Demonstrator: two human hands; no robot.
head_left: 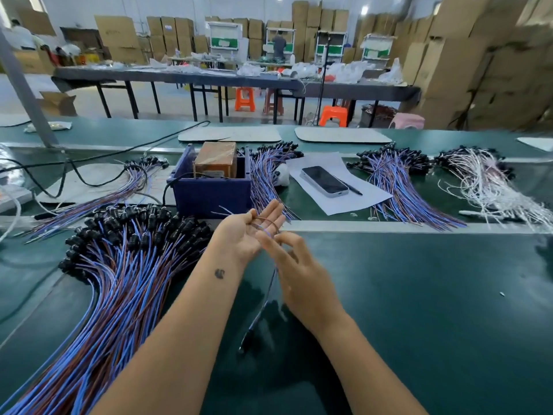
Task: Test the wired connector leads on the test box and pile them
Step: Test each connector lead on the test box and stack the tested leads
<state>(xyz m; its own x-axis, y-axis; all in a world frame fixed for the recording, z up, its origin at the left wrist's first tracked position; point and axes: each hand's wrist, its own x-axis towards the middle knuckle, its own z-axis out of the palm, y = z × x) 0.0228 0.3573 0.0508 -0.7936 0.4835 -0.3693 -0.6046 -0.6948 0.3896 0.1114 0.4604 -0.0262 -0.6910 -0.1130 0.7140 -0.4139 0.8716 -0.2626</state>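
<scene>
We see both forearms reach out over the green desk [434,295]. Our left hand [250,232] lies palm up with straight fingers, and a brown and blue lead [263,227] loops across them. Our right hand [296,265] pinches that lead at the fingertips, just beside the left palm. The lead hangs down between the wrists, blurred, to a dark connector [247,339] near the desk's surface; we cannot tell whether it touches. The wire ends are too small to make out.

The blue test box [209,190] stands beyond the hands, near the desk's middle, with a brown block inside it; its contacts are hidden. A big pile of leads [128,259] fills the near left and is cut off by the lower left corner. More bundles [398,187] lie toward the far right edge, beside a phone [324,181] on a sheet of paper [338,187]. The near right part of the desk lies bare.
</scene>
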